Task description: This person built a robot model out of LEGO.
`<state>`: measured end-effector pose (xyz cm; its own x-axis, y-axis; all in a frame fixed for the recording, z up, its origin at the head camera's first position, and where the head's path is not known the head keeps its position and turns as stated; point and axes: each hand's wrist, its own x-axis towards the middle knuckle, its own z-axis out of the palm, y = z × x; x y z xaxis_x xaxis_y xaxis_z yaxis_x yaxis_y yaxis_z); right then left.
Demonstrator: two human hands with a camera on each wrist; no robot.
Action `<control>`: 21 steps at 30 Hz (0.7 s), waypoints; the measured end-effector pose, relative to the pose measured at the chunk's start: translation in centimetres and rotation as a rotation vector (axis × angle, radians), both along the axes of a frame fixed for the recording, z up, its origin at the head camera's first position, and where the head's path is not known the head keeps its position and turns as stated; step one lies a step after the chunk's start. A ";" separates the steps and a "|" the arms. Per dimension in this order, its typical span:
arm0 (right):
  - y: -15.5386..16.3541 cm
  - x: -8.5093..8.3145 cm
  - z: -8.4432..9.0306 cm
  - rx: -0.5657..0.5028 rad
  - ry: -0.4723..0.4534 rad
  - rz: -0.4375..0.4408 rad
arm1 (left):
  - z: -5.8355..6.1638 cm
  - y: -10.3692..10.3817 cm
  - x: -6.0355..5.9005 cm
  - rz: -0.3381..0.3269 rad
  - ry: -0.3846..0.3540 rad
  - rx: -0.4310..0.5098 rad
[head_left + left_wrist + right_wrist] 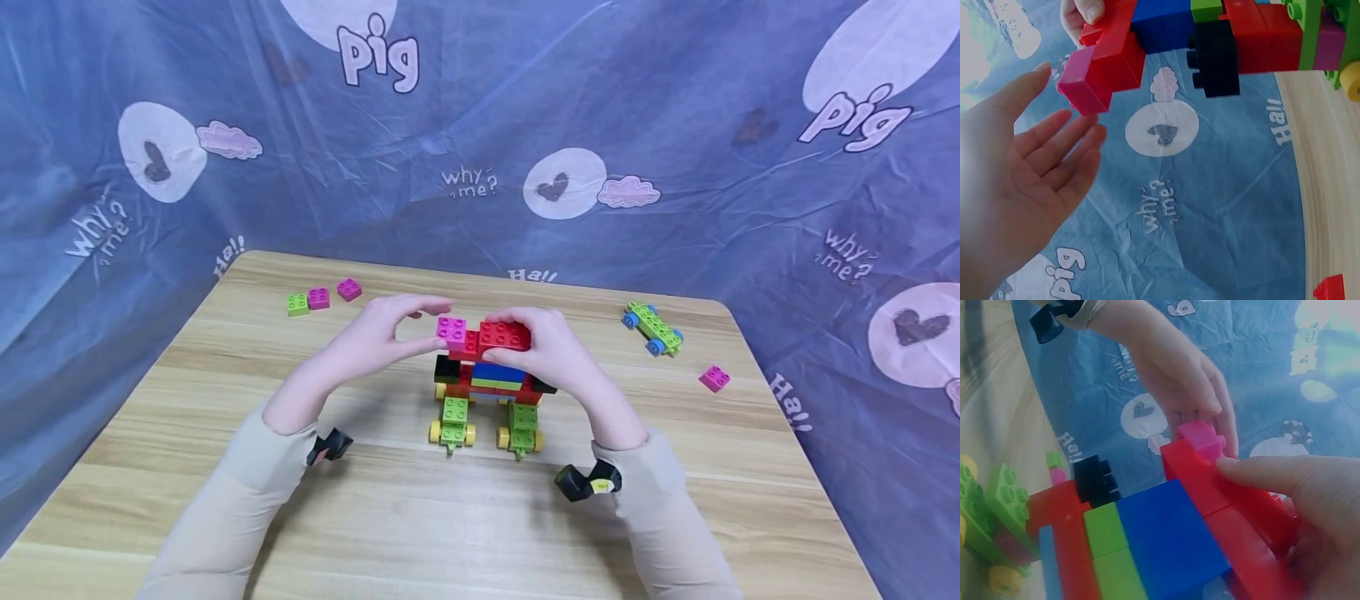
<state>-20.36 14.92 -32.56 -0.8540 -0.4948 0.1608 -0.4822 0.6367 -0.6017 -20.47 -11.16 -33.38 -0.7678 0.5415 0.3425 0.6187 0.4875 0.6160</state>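
Note:
A toy-brick build stands on the table, with a blue brick (pixel 1166 531), black bricks (pixel 1216 59) and red bricks in its body, over green wheeled bases (pixel 454 421) with yellow wheels. My right hand (pixel 543 342) holds a red brick (pixel 502 335) at the top, thumb on the near side. A pink brick (pixel 452 332) sits at the left end of the top red row. Beside that pink brick is my left hand (pixel 1029 156), its fingers spread and relaxed and its thumb apart from them; its fingertips come close around the brick.
Far left on the wooden table (pixel 450 533) lie a lime brick (pixel 297 304) and two magenta bricks (pixel 318 298). A lime wheeled base (pixel 652 327) with blue wheels stands at the right, near another magenta brick (pixel 715 378). A printed blue cloth (pixel 480 125) hangs behind.

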 end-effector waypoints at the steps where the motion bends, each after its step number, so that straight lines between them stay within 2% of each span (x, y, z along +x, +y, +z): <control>1: 0.0 0.0 0.1 0.004 0.000 0.005 | 0.0 -0.2 0.0 0.012 0.011 0.011; 7: -0.6 0.2 0.7 0.001 0.003 0.027 | 0.0 -1.8 -0.1 0.135 0.103 0.096; 13: -1.4 0.2 1.0 -0.054 0.068 0.039 | 0.2 -4.2 -0.6 0.265 0.185 0.181; 16: -1.8 0.1 1.2 -0.084 0.096 0.046 | 0.3 -5.4 -1.1 0.308 0.202 0.187; 21: -2.3 0.0 1.3 -0.134 0.084 0.033 | 0.4 -7.1 -2.0 0.354 0.162 0.216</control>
<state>-20.36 12.57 -31.30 -0.8184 -0.4916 0.2976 -0.5537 0.5363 -0.6370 -22.45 -18.25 -32.99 -0.8200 0.1578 0.5501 0.5338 0.5578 0.6356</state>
